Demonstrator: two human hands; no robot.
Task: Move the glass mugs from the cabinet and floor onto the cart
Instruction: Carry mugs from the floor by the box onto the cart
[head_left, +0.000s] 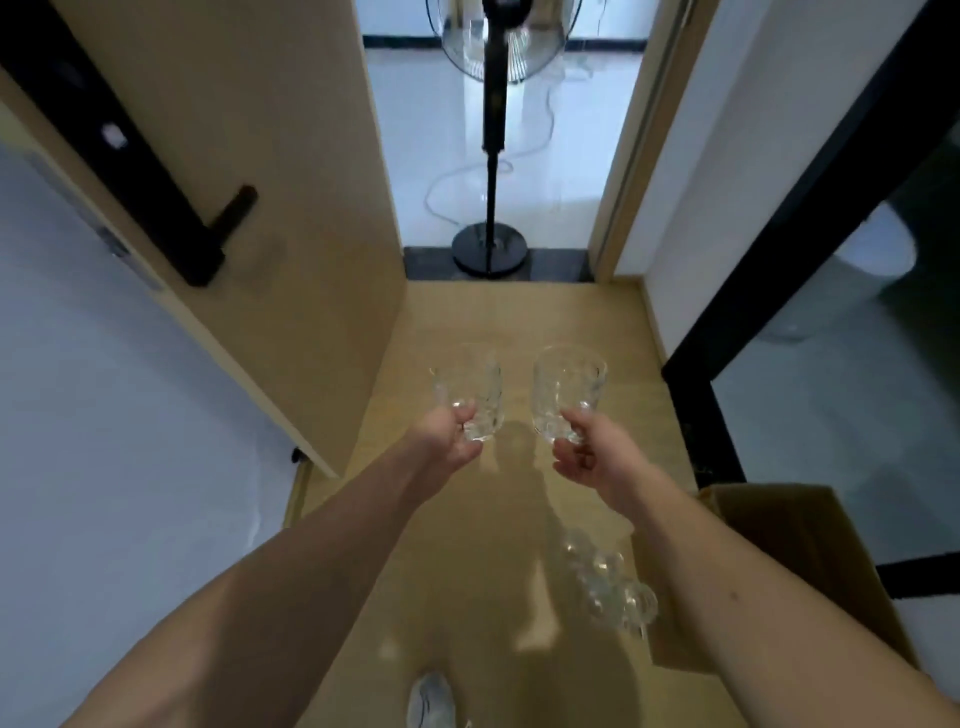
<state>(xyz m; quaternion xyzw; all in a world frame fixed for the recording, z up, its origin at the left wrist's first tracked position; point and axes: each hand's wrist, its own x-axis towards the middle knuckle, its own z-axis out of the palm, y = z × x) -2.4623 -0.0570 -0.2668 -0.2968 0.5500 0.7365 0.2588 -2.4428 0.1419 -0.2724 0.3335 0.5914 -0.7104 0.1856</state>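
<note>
Left hand (451, 435) curled round the base of one glass mug (470, 392), right hand (584, 452) pinching the foot of a second mug (567, 395), both carried upright. Rigid, slick, breakable (probably weighty); better taken by handle. More mugs (608, 582) clustered on the floor (467, 322), beside the cardboard box (769, 561). Beyond, a standing fan (491, 156). No cart visible.

Two bare forearms, no sleeves showing up to the frame edge. No watch, rings or bands visible on left hand (451, 436) or right hand (587, 451). One light grey-white sneaker (431, 699) at bottom, blurry.
</note>
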